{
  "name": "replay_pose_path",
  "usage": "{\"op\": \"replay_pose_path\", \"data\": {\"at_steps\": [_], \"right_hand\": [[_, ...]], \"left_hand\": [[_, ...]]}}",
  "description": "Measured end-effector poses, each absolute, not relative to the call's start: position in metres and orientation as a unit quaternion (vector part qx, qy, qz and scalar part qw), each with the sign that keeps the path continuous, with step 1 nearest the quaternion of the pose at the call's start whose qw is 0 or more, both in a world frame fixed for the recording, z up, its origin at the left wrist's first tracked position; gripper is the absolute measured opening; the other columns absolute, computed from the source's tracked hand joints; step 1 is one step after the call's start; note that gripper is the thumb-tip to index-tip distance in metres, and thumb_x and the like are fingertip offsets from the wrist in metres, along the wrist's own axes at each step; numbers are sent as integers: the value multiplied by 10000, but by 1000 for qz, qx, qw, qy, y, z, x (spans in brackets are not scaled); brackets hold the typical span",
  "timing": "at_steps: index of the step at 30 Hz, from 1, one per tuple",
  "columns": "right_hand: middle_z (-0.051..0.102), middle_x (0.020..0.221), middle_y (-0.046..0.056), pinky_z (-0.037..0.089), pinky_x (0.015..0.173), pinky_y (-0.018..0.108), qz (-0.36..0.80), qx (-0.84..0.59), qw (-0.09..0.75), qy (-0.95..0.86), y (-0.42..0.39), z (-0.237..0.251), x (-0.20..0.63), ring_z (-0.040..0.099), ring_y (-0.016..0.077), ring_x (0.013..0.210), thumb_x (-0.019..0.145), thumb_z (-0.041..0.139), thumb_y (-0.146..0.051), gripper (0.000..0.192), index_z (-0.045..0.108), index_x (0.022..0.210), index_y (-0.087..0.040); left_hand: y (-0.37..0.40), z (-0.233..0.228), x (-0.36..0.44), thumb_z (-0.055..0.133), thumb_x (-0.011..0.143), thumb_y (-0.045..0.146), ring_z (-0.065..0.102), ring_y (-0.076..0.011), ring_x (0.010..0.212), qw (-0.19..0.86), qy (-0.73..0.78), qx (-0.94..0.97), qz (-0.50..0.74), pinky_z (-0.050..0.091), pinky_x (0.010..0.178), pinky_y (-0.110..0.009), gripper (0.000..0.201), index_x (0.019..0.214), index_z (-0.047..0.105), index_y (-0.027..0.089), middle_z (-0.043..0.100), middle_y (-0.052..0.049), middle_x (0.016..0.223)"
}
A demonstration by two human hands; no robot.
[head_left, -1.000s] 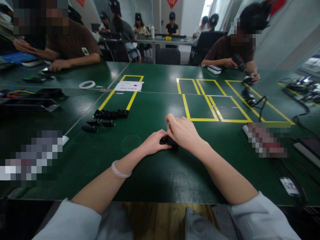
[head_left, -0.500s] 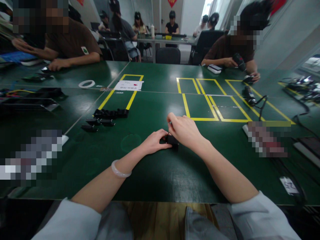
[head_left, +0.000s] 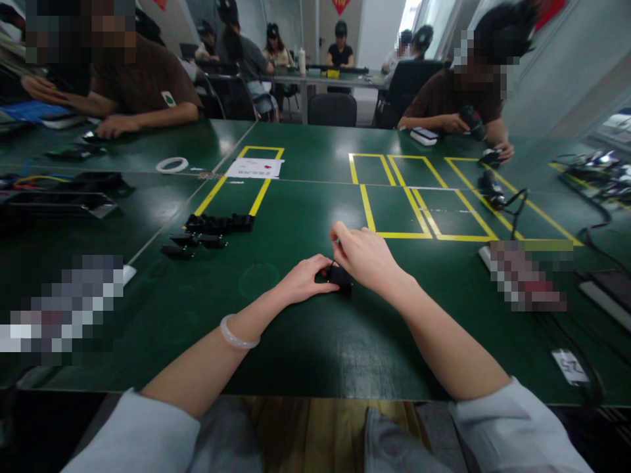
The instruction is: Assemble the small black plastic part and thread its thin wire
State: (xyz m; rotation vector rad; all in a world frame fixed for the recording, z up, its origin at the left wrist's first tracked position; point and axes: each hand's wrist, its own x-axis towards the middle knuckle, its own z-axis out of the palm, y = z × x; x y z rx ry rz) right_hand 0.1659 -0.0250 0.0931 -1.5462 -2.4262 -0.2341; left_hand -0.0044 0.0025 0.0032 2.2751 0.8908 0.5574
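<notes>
My left hand [head_left: 309, 279] is closed on a small black block-shaped part [head_left: 340, 278], which it holds down on the green tabletop [head_left: 305, 348]. Just above that part, my right hand [head_left: 367, 253] is closed in a pinch. A thin dark line runs from below its fingers to the part; what the fingers hold is too small to make out. Several similar black parts [head_left: 197, 240] lie to the left, beside a row of black pieces [head_left: 219, 223].
Yellow tape outlines [head_left: 399, 234] mark the table. A white sheet [head_left: 255, 168] and a white tape roll [head_left: 171, 165] lie beyond my hands. At the right, a co-worker [head_left: 444, 98] holds a dark power tool [head_left: 472, 121]; another person [head_left: 142, 85] sits at the left.
</notes>
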Motion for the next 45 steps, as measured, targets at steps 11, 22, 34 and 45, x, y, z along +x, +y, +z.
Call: {"op": "replay_pose_path", "data": {"at_steps": [11,22,34,45], "right_hand": [[680,775,22,268,646,276,-79,-527,119,-838,-27,96,165,586,140,657,938,320,-257,202,499,994,-184],[681,795,21,256,639,273,-88,-529,120,-835,-25,92,164,579,133,656,939,319,-242,201,503,1001,-189],[685,812,24,262,647,275,-83,-527,119,-837,-26,95,165,579,139,662,919,335,-220,197,503,1014,-185],[680,738,23,267,652,277,-95,-540,108,-829,-25,94,164,586,145,631,953,289,-269,239,509,995,-187]], "left_hand": [[1,6,-4,692,767,433,589,-216,874,321,343,858,208,466,803,-333,452,1129,584,184,613,-63,997],[2,4,-4,706,753,417,592,-212,860,314,341,860,214,463,803,-328,426,1089,599,178,618,-56,986],[2,5,-4,706,750,432,583,-212,855,318,344,858,213,458,798,-330,428,1078,596,181,612,-55,973],[2,6,-4,697,752,434,584,-212,854,318,343,858,214,454,789,-327,395,1038,602,180,607,-48,945]]}}
